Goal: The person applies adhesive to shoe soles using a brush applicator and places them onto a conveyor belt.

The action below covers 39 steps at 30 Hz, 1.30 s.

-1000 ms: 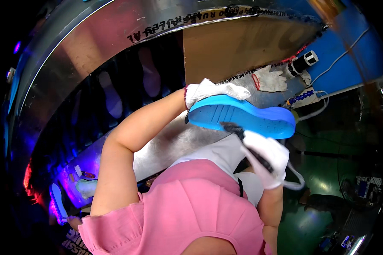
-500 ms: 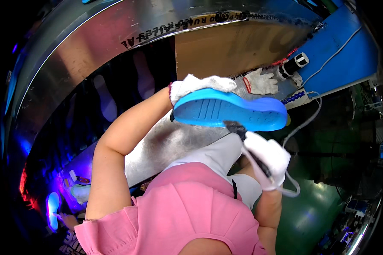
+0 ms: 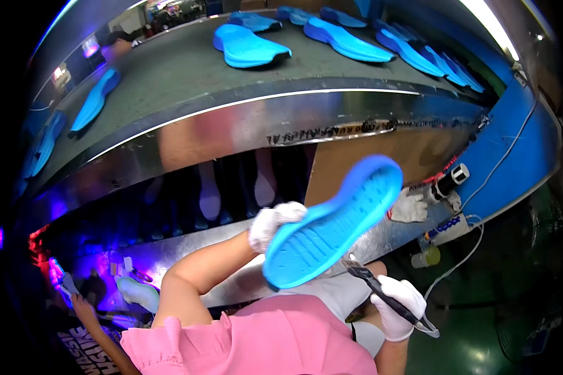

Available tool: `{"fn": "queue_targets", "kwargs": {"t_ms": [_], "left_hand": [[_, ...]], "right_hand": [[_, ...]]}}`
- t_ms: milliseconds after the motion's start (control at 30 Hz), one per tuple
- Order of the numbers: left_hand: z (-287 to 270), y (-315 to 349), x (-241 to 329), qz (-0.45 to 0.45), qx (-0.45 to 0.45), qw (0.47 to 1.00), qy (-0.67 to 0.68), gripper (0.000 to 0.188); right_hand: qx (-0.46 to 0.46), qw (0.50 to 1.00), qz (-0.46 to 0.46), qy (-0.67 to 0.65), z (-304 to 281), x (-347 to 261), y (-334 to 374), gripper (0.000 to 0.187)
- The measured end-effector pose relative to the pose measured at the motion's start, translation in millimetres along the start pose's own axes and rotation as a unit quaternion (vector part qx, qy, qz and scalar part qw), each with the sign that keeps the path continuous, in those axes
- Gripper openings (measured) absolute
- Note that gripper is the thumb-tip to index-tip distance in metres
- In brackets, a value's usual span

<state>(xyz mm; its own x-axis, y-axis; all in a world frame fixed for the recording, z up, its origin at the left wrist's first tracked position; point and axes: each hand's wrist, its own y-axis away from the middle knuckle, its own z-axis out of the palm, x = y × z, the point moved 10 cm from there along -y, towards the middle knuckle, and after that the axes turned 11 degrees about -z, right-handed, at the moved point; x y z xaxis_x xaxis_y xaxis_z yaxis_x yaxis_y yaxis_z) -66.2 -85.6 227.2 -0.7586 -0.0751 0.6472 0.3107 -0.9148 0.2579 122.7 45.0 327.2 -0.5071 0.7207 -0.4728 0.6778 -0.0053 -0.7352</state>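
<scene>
A bright blue shoe sole (image 3: 328,228) is tilted in front of me, its grooved and dimpled face showing. My left hand (image 3: 275,225), in a white knitted glove, grips it by the left edge. Some of those fingers are hidden behind the sole. In a white glove too, my right hand (image 3: 399,307) is wrapped round the handle of a black brush-like tool (image 3: 381,290) with a thin pale cord or tube running off its end. The tool's flat head is close to the sole's lower right edge; I cannot tell whether they touch.
Several blue soles (image 3: 250,47) ride on a dark conveyor belt (image 3: 169,94) beyond a metal rim. Below are a metal ledge (image 3: 222,281), spare white gloves (image 3: 410,206), a black cylinder (image 3: 450,181) and a cardboard sheet (image 3: 413,150). Another person's hand (image 3: 81,306) works at left.
My view has lifted, bringing the conveyor and its soles into sight. The sole has swung from nearly level to slanting up to the right. My right hand and the brush-like tool sit lower.
</scene>
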Motion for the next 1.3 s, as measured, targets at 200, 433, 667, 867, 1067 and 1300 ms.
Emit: {"fn": "queue_targets", "kwargs": {"t_ms": [200, 433, 667, 867, 1067, 1300], "left_hand": [[111.4, 111.8, 214.9, 0.059, -0.393, 0.895, 0.205, 0.077], [27.0, 291.2, 314.6, -0.230, -0.669, -0.394, 0.587, 0.045], [-69.9, 425.3, 322.2, 0.038, -0.762, -0.027, 0.646, 0.026], [-21.2, 357.4, 274.8, -0.382, -0.651, -0.218, 0.619, 0.028], [27.5, 267.7, 118.5, -0.599, -0.464, -0.349, 0.552, 0.053], [51.5, 64.4, -57.6, -0.479, -0.106, -0.553, 0.673, 0.011]], "right_hand": [[0.068, 0.994, -0.001, -0.090, -1.5, 1.5, -1.1, 0.028], [0.073, 0.984, 0.038, -0.157, 10.4, 20.4, 5.1, 0.026], [0.068, 0.986, 0.021, -0.151, 10.8, 5.8, -1.2, 0.026], [0.119, 0.989, 0.075, -0.047, 4.6, 29.3, 24.2, 0.019], [0.299, 0.874, 0.280, -0.261, 4.0, 84.3, 76.7, 0.025], [0.388, 0.823, 0.374, -0.182, -10.9, 108.5, 127.1, 0.021]]}}
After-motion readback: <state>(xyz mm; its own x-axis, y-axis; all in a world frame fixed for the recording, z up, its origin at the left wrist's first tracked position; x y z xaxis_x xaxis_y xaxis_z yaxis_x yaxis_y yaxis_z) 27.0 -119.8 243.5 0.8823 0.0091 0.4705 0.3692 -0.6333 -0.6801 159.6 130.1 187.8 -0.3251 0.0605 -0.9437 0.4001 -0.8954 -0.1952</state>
